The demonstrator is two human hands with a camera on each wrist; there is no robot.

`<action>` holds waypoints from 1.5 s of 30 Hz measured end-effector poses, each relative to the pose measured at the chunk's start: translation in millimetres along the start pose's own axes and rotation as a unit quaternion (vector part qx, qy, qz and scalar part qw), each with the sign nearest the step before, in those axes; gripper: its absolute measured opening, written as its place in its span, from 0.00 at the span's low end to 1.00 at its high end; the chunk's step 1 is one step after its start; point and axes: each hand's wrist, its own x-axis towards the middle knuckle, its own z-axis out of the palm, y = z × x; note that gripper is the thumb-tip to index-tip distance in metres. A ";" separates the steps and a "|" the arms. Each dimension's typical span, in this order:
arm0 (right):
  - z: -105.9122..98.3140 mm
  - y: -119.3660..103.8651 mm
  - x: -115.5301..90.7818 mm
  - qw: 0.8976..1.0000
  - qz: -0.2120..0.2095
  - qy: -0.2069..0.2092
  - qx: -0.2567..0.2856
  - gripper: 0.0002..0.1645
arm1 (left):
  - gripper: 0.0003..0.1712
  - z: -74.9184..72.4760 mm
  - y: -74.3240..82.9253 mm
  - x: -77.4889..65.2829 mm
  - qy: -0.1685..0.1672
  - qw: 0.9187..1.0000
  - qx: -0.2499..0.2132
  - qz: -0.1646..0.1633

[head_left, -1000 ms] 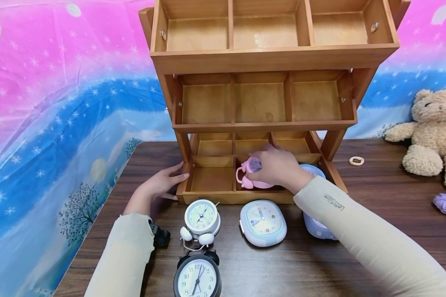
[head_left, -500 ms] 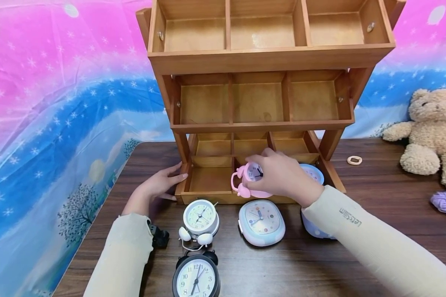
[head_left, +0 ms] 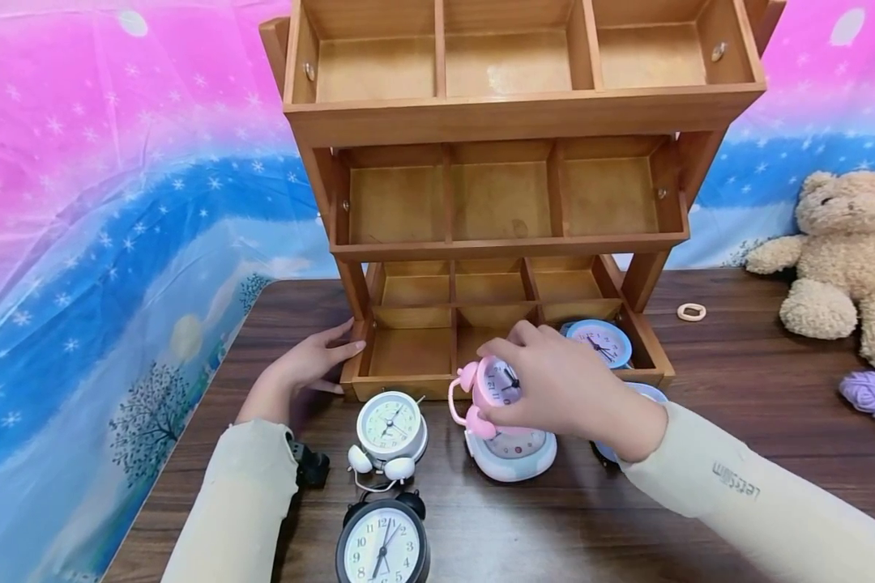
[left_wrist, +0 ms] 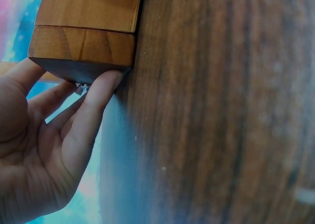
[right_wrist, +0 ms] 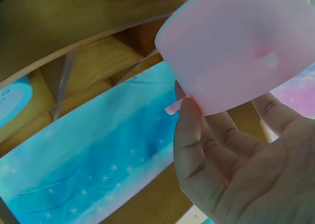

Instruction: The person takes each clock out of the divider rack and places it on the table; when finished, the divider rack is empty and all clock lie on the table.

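Note:
My right hand [head_left: 565, 385] pinches a pink twin-bell alarm clock [head_left: 497, 389] by its body, in front of the rack's bottom tier. In the head view it overlaps a pale blue and white clock [head_left: 510, 467] on the table. The right wrist view has the pink clock's smooth back [right_wrist: 231, 47], thumb and fingers at its edge. My left hand [head_left: 302, 364] rests against the left end of the wooden rack [head_left: 397, 389]; in the left wrist view its thumb and fingers [left_wrist: 93, 106] extend along that side panel. A blue round clock [head_left: 599, 344] sits in the bottom right front compartment.
A white twin-bell clock [head_left: 391, 425] and a black one [head_left: 382, 546] lie left of centre. A blue item [head_left: 649, 392] is partly hidden behind my right wrist. Right of the rack are a wooden ring [head_left: 691, 312], teddy bear [head_left: 849, 259] and purple yarn [head_left: 871, 395].
My right hand has lifted the pink clock out of the bottom middle compartment and brought it forward, over the pale blue and white clock. The left hand stays at the rack's side.

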 end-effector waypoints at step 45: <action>42.5 -39.8 -88.0 0.991 -0.119 -0.058 0.018 0.38 | 0.42 0.9 -0.6 -0.1 0.001 1.000 0.008 0.006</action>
